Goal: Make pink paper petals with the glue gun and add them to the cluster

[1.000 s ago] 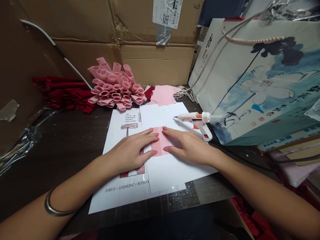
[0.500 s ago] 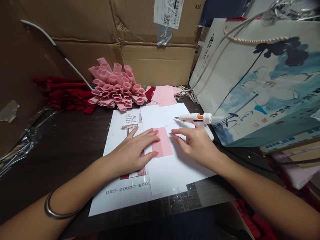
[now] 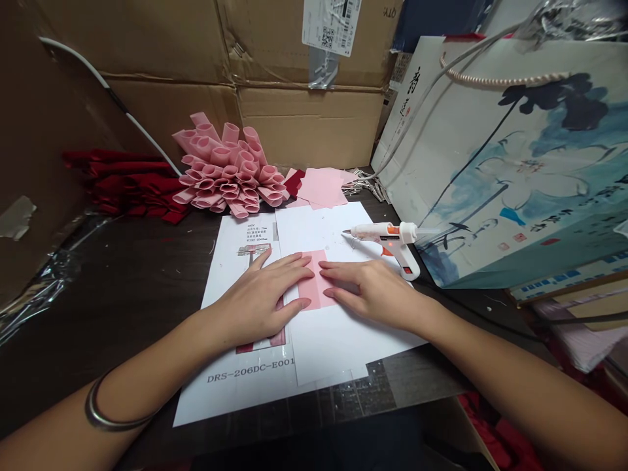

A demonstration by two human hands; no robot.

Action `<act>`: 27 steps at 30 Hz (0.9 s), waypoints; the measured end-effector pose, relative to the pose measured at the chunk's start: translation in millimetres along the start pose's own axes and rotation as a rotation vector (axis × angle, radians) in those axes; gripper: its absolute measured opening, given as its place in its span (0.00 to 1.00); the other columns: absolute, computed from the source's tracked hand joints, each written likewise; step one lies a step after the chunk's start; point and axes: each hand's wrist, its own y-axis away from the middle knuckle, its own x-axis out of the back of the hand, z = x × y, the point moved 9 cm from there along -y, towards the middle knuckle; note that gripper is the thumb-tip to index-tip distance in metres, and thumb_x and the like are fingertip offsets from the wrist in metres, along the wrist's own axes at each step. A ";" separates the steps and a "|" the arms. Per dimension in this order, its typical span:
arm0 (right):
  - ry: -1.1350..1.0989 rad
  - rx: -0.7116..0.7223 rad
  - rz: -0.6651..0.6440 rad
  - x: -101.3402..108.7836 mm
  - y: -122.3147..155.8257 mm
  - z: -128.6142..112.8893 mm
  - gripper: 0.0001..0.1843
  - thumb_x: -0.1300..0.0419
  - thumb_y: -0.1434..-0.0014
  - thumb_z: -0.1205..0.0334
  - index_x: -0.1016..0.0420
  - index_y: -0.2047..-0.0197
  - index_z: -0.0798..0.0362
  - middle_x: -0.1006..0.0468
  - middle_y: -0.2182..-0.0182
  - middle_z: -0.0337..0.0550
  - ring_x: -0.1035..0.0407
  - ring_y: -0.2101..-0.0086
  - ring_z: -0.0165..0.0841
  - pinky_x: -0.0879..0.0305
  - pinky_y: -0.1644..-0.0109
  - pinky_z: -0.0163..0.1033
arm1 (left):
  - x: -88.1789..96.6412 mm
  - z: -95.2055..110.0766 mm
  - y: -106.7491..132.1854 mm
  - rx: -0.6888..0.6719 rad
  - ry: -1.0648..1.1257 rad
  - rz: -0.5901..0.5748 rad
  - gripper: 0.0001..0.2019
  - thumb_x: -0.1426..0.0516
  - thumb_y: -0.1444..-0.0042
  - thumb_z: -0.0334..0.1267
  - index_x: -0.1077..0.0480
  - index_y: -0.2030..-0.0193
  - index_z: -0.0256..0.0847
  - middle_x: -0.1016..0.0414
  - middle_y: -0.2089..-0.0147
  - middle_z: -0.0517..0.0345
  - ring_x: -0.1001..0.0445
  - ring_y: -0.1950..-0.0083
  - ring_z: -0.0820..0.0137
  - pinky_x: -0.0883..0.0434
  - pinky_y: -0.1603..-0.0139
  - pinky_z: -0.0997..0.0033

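A pink paper piece (image 3: 316,298) with a crease down its middle lies flat on a white sheet (image 3: 324,347). My left hand (image 3: 269,294) rests with fingers spread, its fingertips on the left part of the pink piece. From the other side my right hand (image 3: 375,291) lays its outstretched fingertips on the right part, near the crease. Both palms face down, and neither hand grips anything. Just beyond my right hand a white glue gun (image 3: 385,232) with an orange trigger lies on its side, nozzle pointing left.
Behind the sheets stands a pile of rolled pink tubes (image 3: 228,167), with dark red pieces (image 3: 127,186) on its left and loose pink pieces (image 3: 324,186) on its right. A cardboard box (image 3: 309,124) closes off the back. At right stands a patterned paper bag (image 3: 500,163).
My right hand has moved left and come down with straightened fingers onto the right part of the pink piece. My left hand has stayed in place.
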 end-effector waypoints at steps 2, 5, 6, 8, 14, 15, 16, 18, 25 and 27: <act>-0.006 0.003 -0.007 -0.4 -0.1 0.4 0.19 0.44 0.35 0.61 0.26 0.43 0.53 0.23 0.46 0.42 0.26 0.51 0.42 0.31 0.44 0.48 | -0.3 0.7 -0.3 0.001 -0.005 -0.007 0.22 0.48 0.37 0.43 0.34 0.38 0.39 0.41 0.31 0.47 0.44 0.29 0.56 0.56 0.29 0.40; -0.012 0.006 -0.013 -0.7 0.1 0.6 0.19 0.44 0.36 0.61 0.26 0.43 0.53 0.23 0.46 0.42 0.26 0.51 0.42 0.31 0.44 0.48 | -1.5 0.6 -0.8 0.013 -0.002 -0.026 0.23 0.49 0.36 0.43 0.36 0.37 0.39 0.43 0.30 0.48 0.45 0.29 0.57 0.57 0.29 0.41; -0.013 0.004 -0.013 -0.7 0.2 0.7 0.19 0.44 0.36 0.61 0.26 0.43 0.53 0.23 0.47 0.43 0.26 0.51 0.42 0.31 0.45 0.48 | -1.9 0.4 -0.8 0.018 0.001 -0.033 0.23 0.49 0.36 0.44 0.36 0.36 0.39 0.43 0.30 0.48 0.46 0.28 0.57 0.57 0.28 0.42; -0.012 -0.002 -0.008 -0.6 0.4 1.1 0.19 0.44 0.36 0.61 0.25 0.43 0.53 0.23 0.47 0.43 0.26 0.51 0.43 0.30 0.46 0.48 | -2.9 -0.3 -0.7 0.025 0.002 -0.044 0.23 0.50 0.35 0.44 0.37 0.36 0.39 0.44 0.29 0.48 0.46 0.28 0.58 0.58 0.28 0.42; -0.045 -0.014 0.073 5.2 0.0 4.1 0.18 0.45 0.36 0.65 0.25 0.45 0.52 0.22 0.48 0.43 0.24 0.54 0.41 0.28 0.51 0.45 | -5.8 -1.8 -1.0 0.031 0.004 -0.066 0.24 0.50 0.35 0.47 0.39 0.35 0.40 0.44 0.29 0.50 0.47 0.28 0.58 0.61 0.28 0.43; -0.048 -0.033 0.113 8.7 0.1 6.6 0.18 0.46 0.37 0.67 0.24 0.45 0.51 0.21 0.49 0.43 0.24 0.56 0.40 0.28 0.53 0.45 | -5.4 -1.9 -1.2 0.036 0.007 -0.063 0.25 0.50 0.35 0.48 0.40 0.34 0.40 0.44 0.29 0.50 0.47 0.28 0.58 0.61 0.28 0.43; -0.048 -0.059 0.156 12.5 0.5 9.6 0.19 0.47 0.37 0.69 0.24 0.46 0.52 0.20 0.50 0.44 0.23 0.58 0.40 0.28 0.56 0.45 | -4.6 -2.4 -1.4 0.046 0.011 -0.057 0.26 0.49 0.35 0.48 0.42 0.33 0.40 0.43 0.30 0.49 0.46 0.28 0.57 0.60 0.28 0.44; -0.047 -0.116 0.238 20.1 2.0 15.2 0.20 0.47 0.39 0.71 0.23 0.46 0.54 0.18 0.54 0.46 0.23 0.65 0.38 0.28 0.61 0.44 | -2.3 -4.5 -1.5 0.082 0.017 -0.039 0.30 0.48 0.36 0.49 0.45 0.32 0.38 0.41 0.31 0.48 0.45 0.30 0.54 0.58 0.28 0.44; -0.130 -0.165 0.469 41.3 10.3 16.7 0.20 0.47 0.43 0.74 0.21 0.51 0.59 0.16 0.60 0.47 0.23 0.69 0.35 0.28 0.61 0.42 | 0.4 -9.4 -0.8 0.141 0.024 -0.021 0.32 0.47 0.39 0.53 0.46 0.32 0.40 0.40 0.32 0.50 0.45 0.32 0.47 0.50 0.31 0.41; -0.151 -0.125 0.465 40.2 9.2 13.1 0.19 0.47 0.42 0.75 0.21 0.52 0.59 0.17 0.59 0.46 0.22 0.66 0.35 0.27 0.59 0.42 | 0.5 -9.4 -0.8 0.134 0.027 -0.019 0.32 0.47 0.39 0.53 0.46 0.32 0.40 0.40 0.32 0.50 0.44 0.32 0.48 0.49 0.31 0.41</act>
